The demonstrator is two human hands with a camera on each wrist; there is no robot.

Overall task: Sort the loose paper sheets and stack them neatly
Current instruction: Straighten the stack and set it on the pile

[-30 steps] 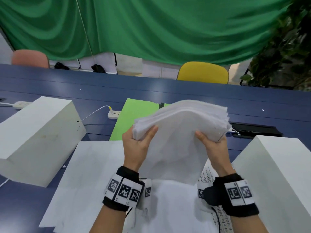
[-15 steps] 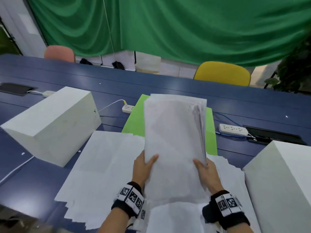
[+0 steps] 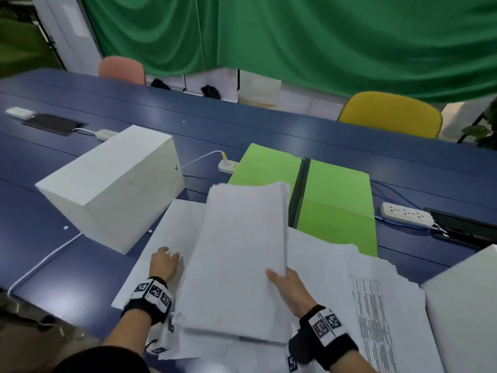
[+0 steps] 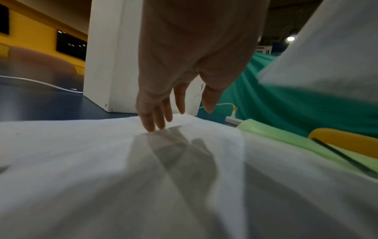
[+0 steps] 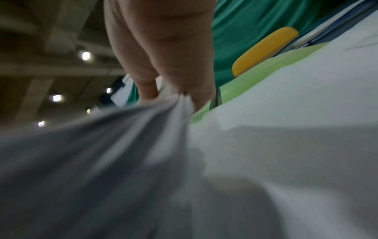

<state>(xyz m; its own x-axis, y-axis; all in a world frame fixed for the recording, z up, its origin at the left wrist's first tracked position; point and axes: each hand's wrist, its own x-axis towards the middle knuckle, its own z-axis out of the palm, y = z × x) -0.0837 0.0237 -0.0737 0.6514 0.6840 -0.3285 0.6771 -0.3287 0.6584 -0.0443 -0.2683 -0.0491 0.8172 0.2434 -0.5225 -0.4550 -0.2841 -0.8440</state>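
one stack held, loose sheets still spread

two hands in view. right hand [image 3: 289, 285] pinches the near right edge of one thick stack [image 3: 239, 254] of white paper, thumb on top; the right wrist view shows the thumb and fingers clamped on bunched sheet edges. the stack runs lengthwise away from the person, its far end over the near edge of the folders, its near end low over the loose sheets. cannot tell whether that end touches them.

left hand [image 3: 164, 265] is off the stack, just left of it, fingers straight and spread, holding nothing. in the left wrist view the fingertips [image 4: 152, 125] touch a loose sheet below them.

loose sheets [image 3: 166, 238] lie spread on the blue table [image 3: 242, 125] under and on both sides of the stack, overlapping, too many to count. one printed sheet [image 3: 373, 316] with dense text shows at the right.

two green folders [image 3: 336, 208] side by side beyond the paper, a dark gap between them. two white blocks: one [image 3: 110, 184] at the left, one [image 3: 468, 305] at the right edge, partly cut off. three power strips: one [image 3: 227, 165] between the left block and the folders, one [image 3: 406, 214] right of the folders, one [image 3: 106, 133] far left. two chairs behind the table, one pink [image 3: 121, 70], one yellow [image 3: 390, 114]. green curtain [image 3: 322, 36] behind.
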